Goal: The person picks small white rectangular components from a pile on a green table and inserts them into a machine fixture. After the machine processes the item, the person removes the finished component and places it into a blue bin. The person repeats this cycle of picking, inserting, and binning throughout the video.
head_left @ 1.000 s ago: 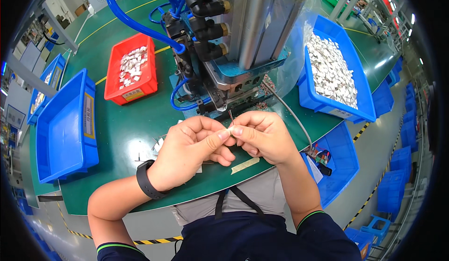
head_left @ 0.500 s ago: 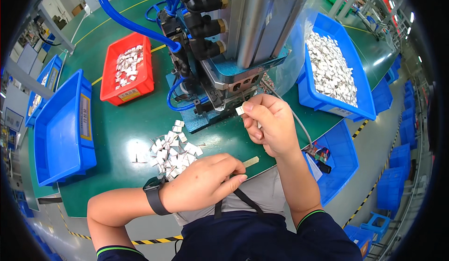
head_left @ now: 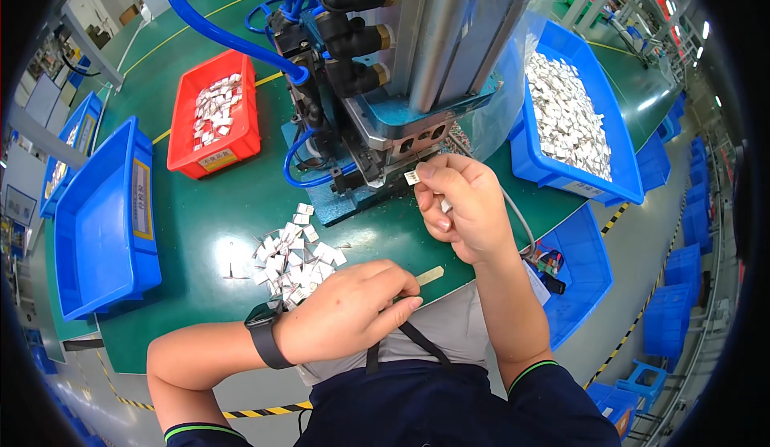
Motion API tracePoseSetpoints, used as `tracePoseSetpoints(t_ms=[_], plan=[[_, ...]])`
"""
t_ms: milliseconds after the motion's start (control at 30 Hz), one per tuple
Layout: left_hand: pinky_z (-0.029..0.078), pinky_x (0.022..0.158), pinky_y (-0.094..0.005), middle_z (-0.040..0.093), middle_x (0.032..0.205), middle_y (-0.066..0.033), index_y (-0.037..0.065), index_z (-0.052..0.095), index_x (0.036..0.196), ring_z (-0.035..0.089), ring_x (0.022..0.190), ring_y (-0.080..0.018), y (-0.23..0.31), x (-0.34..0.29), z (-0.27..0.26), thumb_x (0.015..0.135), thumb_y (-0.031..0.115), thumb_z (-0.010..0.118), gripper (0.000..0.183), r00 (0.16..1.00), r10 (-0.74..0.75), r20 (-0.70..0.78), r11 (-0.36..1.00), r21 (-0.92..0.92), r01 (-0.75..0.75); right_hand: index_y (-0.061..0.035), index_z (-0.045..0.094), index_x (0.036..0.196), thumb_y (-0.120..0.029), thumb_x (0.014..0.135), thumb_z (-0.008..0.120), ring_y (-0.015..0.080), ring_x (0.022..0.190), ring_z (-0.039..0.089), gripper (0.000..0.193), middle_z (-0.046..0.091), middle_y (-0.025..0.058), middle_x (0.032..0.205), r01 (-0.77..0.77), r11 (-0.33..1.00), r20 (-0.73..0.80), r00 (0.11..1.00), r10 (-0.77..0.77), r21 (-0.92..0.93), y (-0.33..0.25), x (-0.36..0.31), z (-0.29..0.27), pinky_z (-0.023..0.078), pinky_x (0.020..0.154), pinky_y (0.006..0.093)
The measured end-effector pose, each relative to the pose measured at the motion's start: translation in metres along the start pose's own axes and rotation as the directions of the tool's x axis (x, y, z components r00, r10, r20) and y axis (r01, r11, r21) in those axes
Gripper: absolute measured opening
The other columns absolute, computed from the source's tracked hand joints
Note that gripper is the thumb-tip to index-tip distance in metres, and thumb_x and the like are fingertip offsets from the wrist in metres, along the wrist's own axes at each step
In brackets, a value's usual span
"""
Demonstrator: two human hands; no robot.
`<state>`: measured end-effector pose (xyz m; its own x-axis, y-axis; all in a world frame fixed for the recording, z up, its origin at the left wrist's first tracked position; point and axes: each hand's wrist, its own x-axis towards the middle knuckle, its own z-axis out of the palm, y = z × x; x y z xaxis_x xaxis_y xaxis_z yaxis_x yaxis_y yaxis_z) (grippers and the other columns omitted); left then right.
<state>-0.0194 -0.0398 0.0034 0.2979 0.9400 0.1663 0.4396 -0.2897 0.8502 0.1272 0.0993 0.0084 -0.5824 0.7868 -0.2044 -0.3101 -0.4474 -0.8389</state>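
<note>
My right hand [head_left: 473, 210] is in front of the press machine [head_left: 413, 130], pinching a small white plug connector [head_left: 412, 177] between thumb and forefinger, close to the tooling. A second white piece [head_left: 446, 205] shows in the curled fingers of the same hand. My left hand [head_left: 353, 307], with a black watch on its wrist, lies low by the table's near edge. Its fingers are bent in toward the thumb, and whatever they may hold is hidden. Just behind that hand a pile of white connectors [head_left: 290, 258] with short leads lies on the green table [head_left: 200, 238].
A red bin [head_left: 215, 161] of white pieces stands left of the machine, with a blue bin [head_left: 96, 238] further left. On the right a blue bin [head_left: 573, 178] is heaped with white connectors. A tan strip [head_left: 431, 275] lies near the edge. Blue air hoses [head_left: 233, 38] arch over the table.
The connector in my right hand has tilted slightly, its slotted face now showing more. My left hand has barely moved. The whole view has shifted a little.
</note>
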Motion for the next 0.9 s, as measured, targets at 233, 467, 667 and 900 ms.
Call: tracePoseSetpoints(t_ms=[233, 467, 667, 900], plan=[[0.050, 0.060, -0.0320, 0.060, 0.083, -0.0093, 0.001, 0.062, 0.096, 0.060, 0.067, -0.0210, -0.0014, -0.0002, 0.0008, 0.090, 0.010, 0.068, 0.012, 1.000, 0.017, 0.005, 1.000, 0.012, -0.017, -0.0007, 0.058, 0.082, -0.009, 0.087, 0.070, 0.0032, 0.043, 0.040, 0.015, 0.057, 0.0040, 0.066, 0.012, 1.000, 0.014, 1.000, -0.012, 0.001, 0.0016, 0.0003, -0.0013, 0.023, 0.035, 0.0209], [0.050, 0.060, -0.0321, 0.061, 0.085, -0.0095, 0.001, 0.062, 0.097, 0.061, 0.068, -0.0214, -0.0020, -0.0007, 0.0015, 0.091, 0.010, 0.067, 0.013, 1.000, 0.016, 0.011, 1.000, 0.025, -0.017, -0.0003, 0.058, 0.083, -0.008, 0.086, 0.071, 0.0030, 0.043, 0.039, 0.015, 0.057, 0.0036, 0.065, 0.009, 1.000, 0.016, 1.000, -0.009, -0.009, 0.0013, -0.0001, -0.0008, 0.023, 0.035, 0.0207], [0.050, 0.060, -0.0320, 0.060, 0.084, -0.0096, 0.001, 0.062, 0.098, 0.061, 0.068, -0.0211, -0.0003, 0.0005, 0.0004, 0.091, 0.011, 0.067, 0.013, 1.000, 0.009, 0.016, 1.000, 0.014, -0.009, -0.0003, 0.058, 0.083, -0.008, 0.086, 0.071, 0.0030, 0.042, 0.039, 0.016, 0.057, 0.0033, 0.065, -0.016, 1.000, -0.003, 1.000, 0.016, -0.022, 0.0009, 0.0011, -0.0002, 0.022, 0.034, 0.0208], [0.050, 0.060, -0.0320, 0.060, 0.083, -0.0096, 0.001, 0.062, 0.098, 0.061, 0.067, -0.0213, -0.0009, 0.0001, 0.0007, 0.092, 0.012, 0.067, 0.014, 1.000, 0.012, 0.016, 1.000, 0.025, -0.013, -0.0002, 0.058, 0.083, -0.008, 0.086, 0.071, 0.0030, 0.042, 0.040, 0.016, 0.057, 0.0034, 0.065, -0.014, 1.000, 0.004, 1.000, 0.014, -0.016, 0.0008, 0.0010, -0.0005, 0.023, 0.034, 0.0209]])
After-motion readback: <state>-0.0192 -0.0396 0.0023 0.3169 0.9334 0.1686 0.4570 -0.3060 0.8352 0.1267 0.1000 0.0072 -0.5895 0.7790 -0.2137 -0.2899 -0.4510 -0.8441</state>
